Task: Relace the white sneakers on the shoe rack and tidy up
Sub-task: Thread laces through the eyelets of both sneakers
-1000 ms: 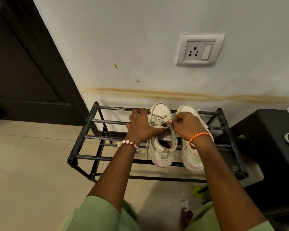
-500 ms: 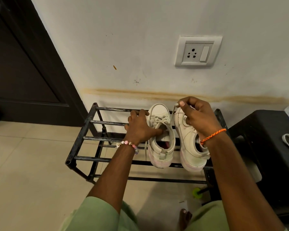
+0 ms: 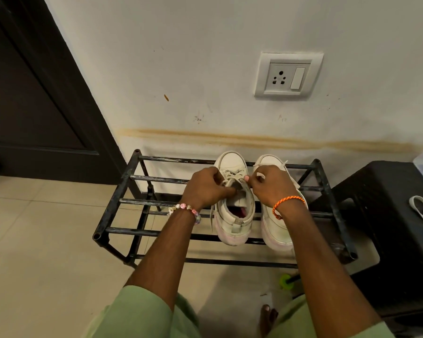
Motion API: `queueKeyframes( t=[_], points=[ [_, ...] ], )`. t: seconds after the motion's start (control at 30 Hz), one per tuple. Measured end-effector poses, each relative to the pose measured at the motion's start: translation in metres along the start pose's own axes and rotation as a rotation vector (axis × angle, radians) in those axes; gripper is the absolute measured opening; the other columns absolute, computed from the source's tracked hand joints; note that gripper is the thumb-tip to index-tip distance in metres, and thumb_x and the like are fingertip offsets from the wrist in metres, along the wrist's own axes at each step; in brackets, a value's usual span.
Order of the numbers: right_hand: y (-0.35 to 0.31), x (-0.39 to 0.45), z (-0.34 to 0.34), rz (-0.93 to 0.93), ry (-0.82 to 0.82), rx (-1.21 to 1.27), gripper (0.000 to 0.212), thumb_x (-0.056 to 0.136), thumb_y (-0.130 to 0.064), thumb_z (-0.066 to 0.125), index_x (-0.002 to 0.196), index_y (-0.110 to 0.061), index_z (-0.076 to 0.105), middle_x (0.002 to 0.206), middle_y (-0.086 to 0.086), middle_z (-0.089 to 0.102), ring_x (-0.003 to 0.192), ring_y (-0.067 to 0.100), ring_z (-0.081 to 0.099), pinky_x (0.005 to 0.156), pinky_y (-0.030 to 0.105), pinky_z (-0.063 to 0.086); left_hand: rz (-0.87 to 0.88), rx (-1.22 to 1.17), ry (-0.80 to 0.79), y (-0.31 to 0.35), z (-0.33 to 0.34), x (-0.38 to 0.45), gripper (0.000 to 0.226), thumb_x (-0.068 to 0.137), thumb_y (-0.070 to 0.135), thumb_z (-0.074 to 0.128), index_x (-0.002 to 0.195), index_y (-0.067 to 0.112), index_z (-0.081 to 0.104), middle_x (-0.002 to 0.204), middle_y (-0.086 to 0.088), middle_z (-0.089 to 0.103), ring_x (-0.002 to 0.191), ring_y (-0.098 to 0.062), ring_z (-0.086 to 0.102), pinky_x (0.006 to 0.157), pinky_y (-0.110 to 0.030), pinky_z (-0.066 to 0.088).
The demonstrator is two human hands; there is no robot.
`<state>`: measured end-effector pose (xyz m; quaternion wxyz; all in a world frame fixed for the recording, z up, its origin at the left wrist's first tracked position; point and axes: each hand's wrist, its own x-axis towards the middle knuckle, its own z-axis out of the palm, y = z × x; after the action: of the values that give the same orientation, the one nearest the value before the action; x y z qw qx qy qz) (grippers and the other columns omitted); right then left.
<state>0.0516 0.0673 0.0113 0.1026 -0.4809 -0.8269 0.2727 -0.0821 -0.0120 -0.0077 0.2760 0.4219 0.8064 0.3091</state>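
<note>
head view: two white sneakers (image 3: pixel 235 206) sitting side by side on black shoe rack (image 3: pixel 122 191), toes toward wall. left hand (image 3: pixel 205 189) gripping left sneaker's collar; right hand (image 3: pixel 269 186) pinching lace (image 3: pixel 231 178) beside it.

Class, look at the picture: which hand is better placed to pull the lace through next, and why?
Probably the right hand: it pinches the lace end above the left sneaker, while the left hand steadies that sneaker.

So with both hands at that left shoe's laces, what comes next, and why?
Probably pull the lace end snug through the eyelet: the right hand pinches it beside the left sneaker, which the left hand steadies at its tongue, lacing unfinished.
</note>
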Motion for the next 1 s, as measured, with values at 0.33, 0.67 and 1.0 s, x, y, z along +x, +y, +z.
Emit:
queueKeyframes(
  t=[0.33, 0.67, 1.0],
  points=[
    [0.002, 0.003, 0.007, -0.137, 0.148, 0.118, 0.011, 0.09, -0.017, 0.06, 0.084, -0.008, 0.063, 0.101, 0.008, 0.047, 0.101, 0.029, 0.049, 0.083, 0.028, 0.037, 0.006, -0.018, 0.049, 0.001, 0.0, -0.001, 0.03, 0.071, 0.03, 0.078, 0.086, 0.015, 0.058, 0.086, -0.002, 0.064, 0.079, -0.019, 0.06, 0.068, -0.032, 0.049],
    [0.01, 0.008, -0.003, 0.077, -0.053, 0.278, 0.016, 0.091, -0.032, 0.056, 0.083, -0.018, 0.058, 0.083, 0.002, 0.065, 0.086, 0.02, 0.062, 0.077, 0.029, 0.049, -0.009, -0.217, -0.141, 0.001, -0.001, 0.003, 0.025, 0.074, 0.03, 0.079, 0.077, 0.019, 0.057, 0.076, 0.005, 0.061, 0.075, -0.012, 0.058, 0.067, -0.025, 0.047],
    [0.005, 0.008, 0.008, 0.122, -0.015, 0.298, 0.021, 0.092, -0.019, 0.056, 0.072, -0.02, 0.052, 0.096, 0.016, 0.068, 0.09, 0.034, 0.065, 0.085, 0.047, 0.053, -0.289, -0.53, -0.113, 0.003, -0.003, 0.009, 0.018, 0.092, 0.02, 0.058, 0.081, 0.007, 0.063, 0.087, -0.009, 0.062, 0.087, -0.019, 0.058, 0.08, -0.036, 0.05]
  ],
)
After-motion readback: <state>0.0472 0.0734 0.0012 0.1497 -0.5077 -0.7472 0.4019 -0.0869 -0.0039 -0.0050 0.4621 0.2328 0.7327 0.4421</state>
